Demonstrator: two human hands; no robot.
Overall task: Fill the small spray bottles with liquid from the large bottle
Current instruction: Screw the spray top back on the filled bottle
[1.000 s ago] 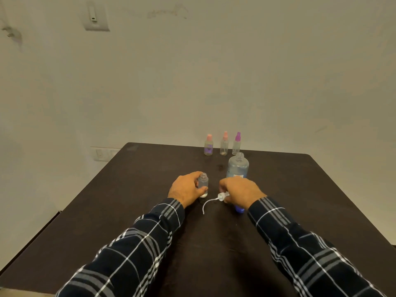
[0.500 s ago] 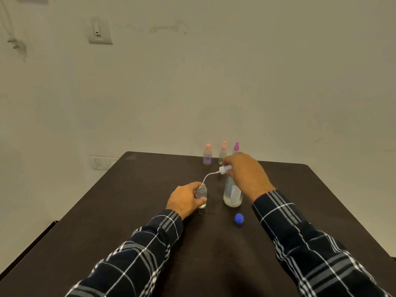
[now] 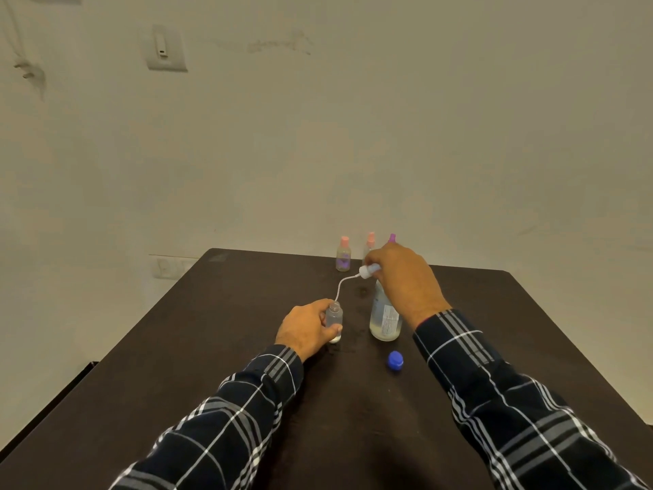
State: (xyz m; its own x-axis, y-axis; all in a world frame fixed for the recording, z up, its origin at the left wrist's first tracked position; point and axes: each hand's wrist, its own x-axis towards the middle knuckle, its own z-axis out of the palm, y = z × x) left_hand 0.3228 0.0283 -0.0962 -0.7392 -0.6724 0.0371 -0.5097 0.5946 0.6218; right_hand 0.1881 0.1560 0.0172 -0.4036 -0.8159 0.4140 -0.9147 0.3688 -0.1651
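I see the left hand (image 3: pixel 307 328) curled round the small bottle (image 3: pixel 334 315). The right hand (image 3: pixel 403 277), directly above the large bottle (image 3: pixel 383 320), pinches the sprayer head (image 3: pixel 367 270), whose tube (image 3: pixel 341 285) ends at the small bottle's mouth. A blue cap (image 3: pixel 395 359) lies near the right wrist.

**Small bottle (image 3: pixel 334 317) beside large bottle (image 3: pixel 385 321)**

The small bottle stands upright and uncapped, gripped by the left hand (image 3: pixel 305 330). The clear, open large bottle is at its 3 o'clock. The pump (image 3: pixel 365 271) above drops its tube to the small bottle's mouth. Three capped bottles (image 3: pixel 343 258) stand at 12 o'clock.
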